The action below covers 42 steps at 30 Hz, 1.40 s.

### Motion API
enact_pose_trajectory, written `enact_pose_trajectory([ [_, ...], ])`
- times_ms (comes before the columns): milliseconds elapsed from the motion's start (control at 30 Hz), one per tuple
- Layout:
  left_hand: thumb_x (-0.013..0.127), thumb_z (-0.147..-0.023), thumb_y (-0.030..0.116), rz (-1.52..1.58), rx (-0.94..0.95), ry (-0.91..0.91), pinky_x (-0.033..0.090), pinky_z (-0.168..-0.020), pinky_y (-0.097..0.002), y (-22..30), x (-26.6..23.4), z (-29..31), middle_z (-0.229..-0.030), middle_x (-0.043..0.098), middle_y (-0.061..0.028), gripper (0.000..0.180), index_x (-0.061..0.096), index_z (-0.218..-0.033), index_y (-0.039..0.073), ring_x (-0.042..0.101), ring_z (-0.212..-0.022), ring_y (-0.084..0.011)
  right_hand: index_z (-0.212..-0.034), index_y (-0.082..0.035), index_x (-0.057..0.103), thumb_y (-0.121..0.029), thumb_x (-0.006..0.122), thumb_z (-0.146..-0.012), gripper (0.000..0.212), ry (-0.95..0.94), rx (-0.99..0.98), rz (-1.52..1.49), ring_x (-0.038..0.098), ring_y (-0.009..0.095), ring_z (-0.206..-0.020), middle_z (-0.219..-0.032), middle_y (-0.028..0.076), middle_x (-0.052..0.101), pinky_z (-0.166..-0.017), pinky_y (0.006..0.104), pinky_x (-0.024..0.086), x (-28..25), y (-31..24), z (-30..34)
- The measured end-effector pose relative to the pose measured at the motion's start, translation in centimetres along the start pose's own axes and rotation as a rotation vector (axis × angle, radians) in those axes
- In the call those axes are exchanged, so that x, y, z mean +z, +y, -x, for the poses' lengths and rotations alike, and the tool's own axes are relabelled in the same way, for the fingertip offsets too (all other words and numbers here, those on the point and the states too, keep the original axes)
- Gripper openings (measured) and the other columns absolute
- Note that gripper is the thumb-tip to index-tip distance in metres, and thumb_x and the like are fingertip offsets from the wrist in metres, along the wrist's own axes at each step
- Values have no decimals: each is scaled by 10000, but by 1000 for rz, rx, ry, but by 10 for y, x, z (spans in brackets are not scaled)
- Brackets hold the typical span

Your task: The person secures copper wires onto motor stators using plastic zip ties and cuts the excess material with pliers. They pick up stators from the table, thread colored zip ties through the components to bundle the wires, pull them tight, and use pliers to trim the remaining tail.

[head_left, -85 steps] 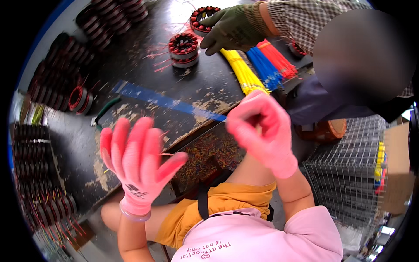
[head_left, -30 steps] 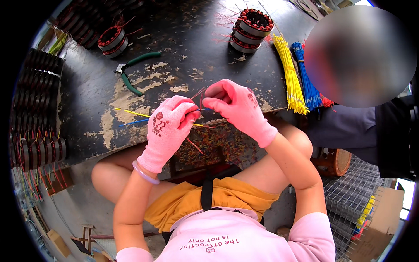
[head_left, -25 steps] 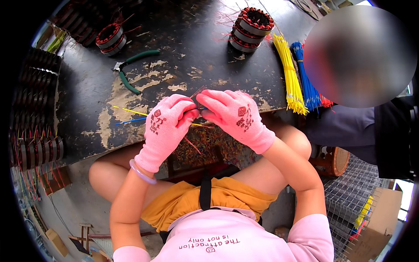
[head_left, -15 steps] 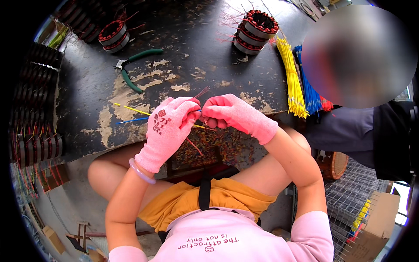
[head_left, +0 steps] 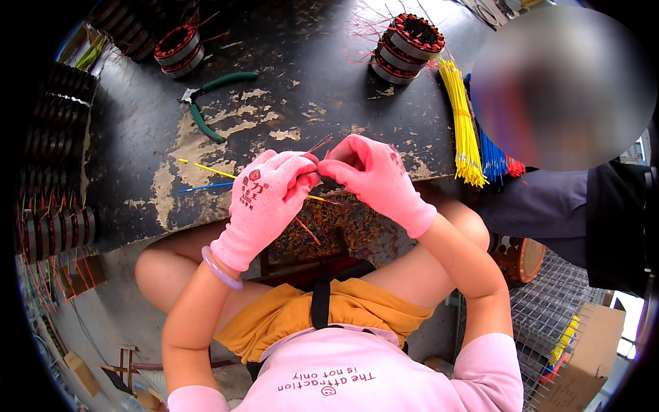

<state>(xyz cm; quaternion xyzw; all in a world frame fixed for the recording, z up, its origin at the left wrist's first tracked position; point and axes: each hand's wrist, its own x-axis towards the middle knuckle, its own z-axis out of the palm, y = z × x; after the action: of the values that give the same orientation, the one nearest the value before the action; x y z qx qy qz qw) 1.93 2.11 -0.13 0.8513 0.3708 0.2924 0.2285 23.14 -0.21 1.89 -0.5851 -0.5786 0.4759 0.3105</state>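
Both hands wear pink gloves and meet over the table's near edge. My left hand (head_left: pixel 266 199) is closed round several thin wires. A yellow wire (head_left: pixel 206 167) and a blue wire (head_left: pixel 206 187) stick out to its left, and a red wire (head_left: pixel 307 232) slants down below it. Fine reddish wire ends (head_left: pixel 320 143) rise above its fingertips. Right against those fingertips, my right hand (head_left: pixel 379 182) is closed with thumb and forefinger together. Whatever lies in that pinch is hidden by the glove.
Green-handled cutting pliers (head_left: pixel 206 103) lie on the worn black table (head_left: pixel 288 103). Wound stator cores (head_left: pixel 408 48) stand at the back, more are stacked left. Bundles of yellow wires (head_left: pixel 463 123) and blue wires (head_left: pixel 491 154) lie right, beside another person (head_left: pixel 549 199). Wire scraps (head_left: pixel 364 230) fill the space below.
My right hand has rolled, its back turning outward and its fingers curling higher at the left fingertips. The bit of blue wire between the hands is now hidden. My left hand stays nearly still.
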Motion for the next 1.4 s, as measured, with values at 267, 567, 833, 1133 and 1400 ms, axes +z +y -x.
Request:
enact_pose_trajectory([
  [267, 716, -849, 105, 16, -9, 4, 548, -784, -396, 3, 1, -2, -1062, 727, -36, 155, 695, -1003, 101, 654, -905, -290, -1029, -34, 687, -241, 665, -975, 215, -301, 290, -476, 648, 99, -768, -942, 21, 718, -676, 252, 498, -5, 14, 0],
  [567, 730, -853, 127, 6, 16, 5, 551, -783, -393, -1, 1, -1, -1077, 731, -33, 159, 693, -1004, 97, 659, -898, -288, -1056, -43, 684, -218, 641, -977, 197, 77, -724, 564, 592, 74, -724, -857, 31, 687, -647, 268, 495, -7, 14, -1],
  [833, 724, -854, 113, 28, 13, -13, 553, -792, -391, 0, 0, -1, -1087, 733, -29, 144, 697, -995, 97, 661, -905, -287, -1012, -74, 695, -279, 749, -915, 232, 133, -267, 283, 630, 167, -687, -859, 49, 683, -623, 298, 502, -1, 6, 11],
  [1133, 717, -855, 101, 20, 14, -27, 553, -784, -384, 4, -2, -2, -1084, 733, -18, 140, 702, -994, 107, 662, -913, -279, -1012, -21, 682, -231, 609, -1006, 223, -280, 243, -319, 621, 83, -738, -788, 41, 665, -658, 269, 491, -8, 6, 5],
  [1400, 681, -850, 44, 36, -3, -48, 516, -797, -362, 5, -6, -2, -1093, 750, -25, 113, 672, -956, 83, 659, -857, -279, -825, -49, 644, -356, 723, -925, 332, -56, -48, 852, 693, 313, -756, -778, 103, 672, -657, 412, 522, -34, 10, 52],
])
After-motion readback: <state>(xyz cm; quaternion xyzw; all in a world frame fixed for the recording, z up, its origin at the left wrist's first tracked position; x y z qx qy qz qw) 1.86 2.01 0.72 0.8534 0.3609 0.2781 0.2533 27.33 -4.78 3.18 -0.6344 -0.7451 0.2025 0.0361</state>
